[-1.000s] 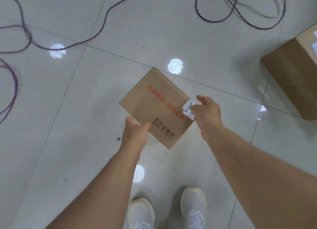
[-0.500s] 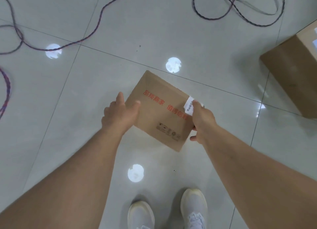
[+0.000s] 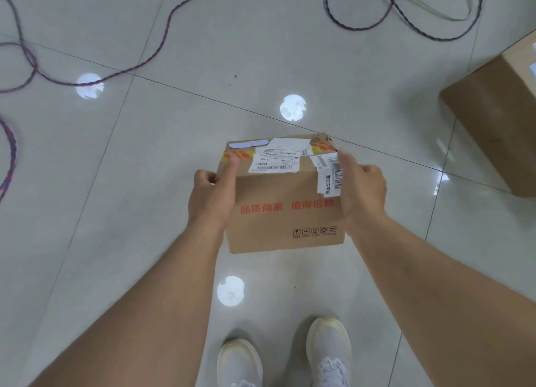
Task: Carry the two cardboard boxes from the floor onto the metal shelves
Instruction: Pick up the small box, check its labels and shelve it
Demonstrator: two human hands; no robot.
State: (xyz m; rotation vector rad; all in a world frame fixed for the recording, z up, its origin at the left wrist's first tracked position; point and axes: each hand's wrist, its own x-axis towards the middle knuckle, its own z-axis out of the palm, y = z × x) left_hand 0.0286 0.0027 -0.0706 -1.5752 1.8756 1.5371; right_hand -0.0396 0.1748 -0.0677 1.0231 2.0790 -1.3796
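While both arms reached forward and down, the small cardboard box (image 3: pixel 285 209) sat between the two hands, raised above the tiled floor (image 3: pixel 174 160) in front of a pair of white shoes (image 3: pixel 327 354). The left hand (image 3: pixel 211 198) was closed around the box's left edge, thumb laid up along the near face toward the red-and-yellow tape, the other fingers curled out of sight behind the side. The right hand (image 3: pixel 362 189) clamped the right edge the same way, its thumb lying over a torn white barcode label (image 3: pixel 327 172). A larger shipping label (image 3: pixel 277 160) covered the top near edge, its print too small to read. Red characters ran across the near face. The second cardboard box (image 3: pixel 499 119) stood on the floor well apart to the right, cut off by the frame edge. Twisted cables (image 3: pixel 139 64) trailed across the tiles beyond; the left loops were blurred. The box's underside and far side were hidden.
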